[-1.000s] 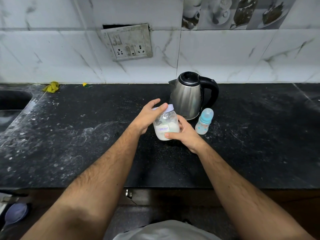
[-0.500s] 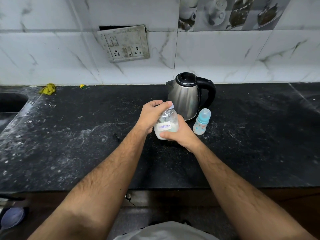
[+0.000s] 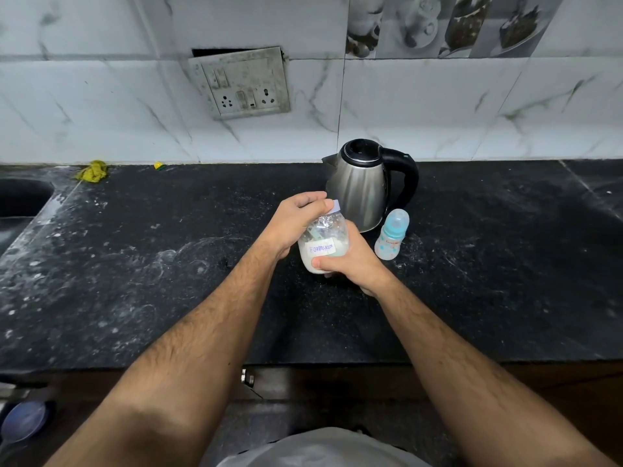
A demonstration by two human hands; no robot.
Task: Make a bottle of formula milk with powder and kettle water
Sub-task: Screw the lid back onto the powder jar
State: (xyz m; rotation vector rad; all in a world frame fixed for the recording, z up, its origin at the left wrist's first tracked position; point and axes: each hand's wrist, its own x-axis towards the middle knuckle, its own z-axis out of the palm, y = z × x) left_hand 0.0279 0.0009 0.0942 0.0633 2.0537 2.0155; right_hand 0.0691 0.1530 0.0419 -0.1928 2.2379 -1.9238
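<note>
A clear plastic formula jar (image 3: 323, 246) with white powder, a handwritten label and a pale lilac lid (image 3: 336, 206) is held tilted just above the black counter (image 3: 168, 264). My right hand (image 3: 350, 262) wraps the jar's body from the right. My left hand (image 3: 295, 220) grips the lid from the left. Behind the jar stands a steel kettle (image 3: 362, 187) with a black handle. A small baby bottle (image 3: 391, 234) with a light blue cap stands upright to the right of the jar, in front of the kettle.
A sink (image 3: 20, 200) lies at the far left of the counter. A yellow cloth scrap (image 3: 91, 170) sits by the wall. A switch and socket plate (image 3: 241, 83) hangs on the tiled wall. White powder dust marks the counter's left half.
The jar has been lifted slightly and tilted more to the right, and my left hand has closed further over the lid. Kettle and baby bottle stay put.
</note>
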